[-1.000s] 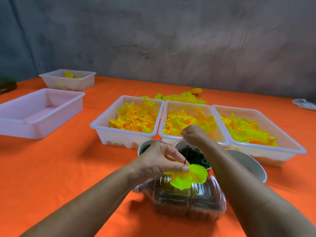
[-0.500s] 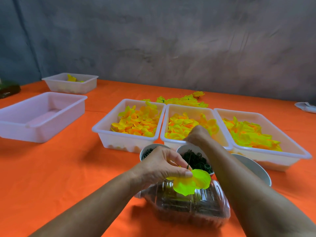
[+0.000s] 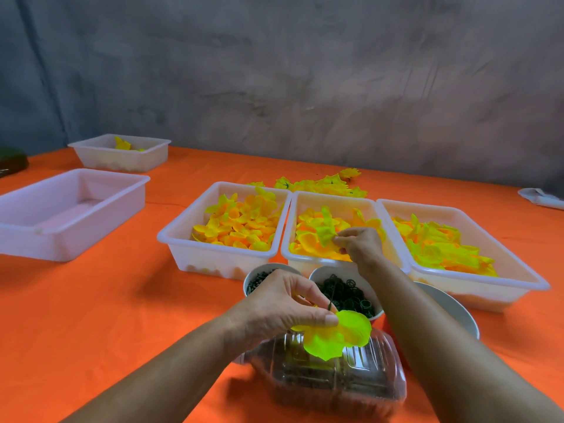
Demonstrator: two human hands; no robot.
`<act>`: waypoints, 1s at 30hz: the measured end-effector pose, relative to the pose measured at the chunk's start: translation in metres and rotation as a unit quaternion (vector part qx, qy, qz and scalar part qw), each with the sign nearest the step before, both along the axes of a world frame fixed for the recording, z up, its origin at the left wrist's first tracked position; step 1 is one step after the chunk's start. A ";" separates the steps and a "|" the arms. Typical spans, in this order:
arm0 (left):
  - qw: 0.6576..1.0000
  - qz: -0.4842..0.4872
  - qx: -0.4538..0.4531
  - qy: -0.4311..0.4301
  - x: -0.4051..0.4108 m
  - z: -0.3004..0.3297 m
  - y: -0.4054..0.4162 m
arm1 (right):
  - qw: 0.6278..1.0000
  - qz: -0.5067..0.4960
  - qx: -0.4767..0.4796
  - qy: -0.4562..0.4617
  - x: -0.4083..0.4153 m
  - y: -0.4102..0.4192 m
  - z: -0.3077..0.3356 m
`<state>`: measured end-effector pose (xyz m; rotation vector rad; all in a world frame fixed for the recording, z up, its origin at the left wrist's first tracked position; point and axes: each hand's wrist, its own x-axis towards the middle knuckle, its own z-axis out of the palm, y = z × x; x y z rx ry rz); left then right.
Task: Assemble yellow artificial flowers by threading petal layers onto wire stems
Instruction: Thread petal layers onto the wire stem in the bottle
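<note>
My left hand pinches a thin dark wire stem with a yellow-green petal layer threaded on it, held over a clear plastic bottle lying on its side. My right hand reaches into the middle white tray and pinches a yellow-green petal lifted off the pile. The left tray holds orange-yellow petals and the right tray holds greener ones.
Three small bowls stand before the trays: one with dark pieces, one with dark green rings, one white bowl behind my right forearm. An empty pinkish tub and a small tub stand far left. Finished flowers lie behind the trays.
My right hand has gone further into the middle tray and picked up a petal. My left hand stays in place holding the stem and petal layer.
</note>
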<state>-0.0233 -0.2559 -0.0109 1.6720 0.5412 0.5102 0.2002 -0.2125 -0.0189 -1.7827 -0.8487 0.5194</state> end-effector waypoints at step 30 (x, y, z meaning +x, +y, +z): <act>0.999 0.011 0.015 0.043 -0.008 0.016 -0.005 | 0.972 0.136 0.116 0.155 -0.027 -0.100 0.028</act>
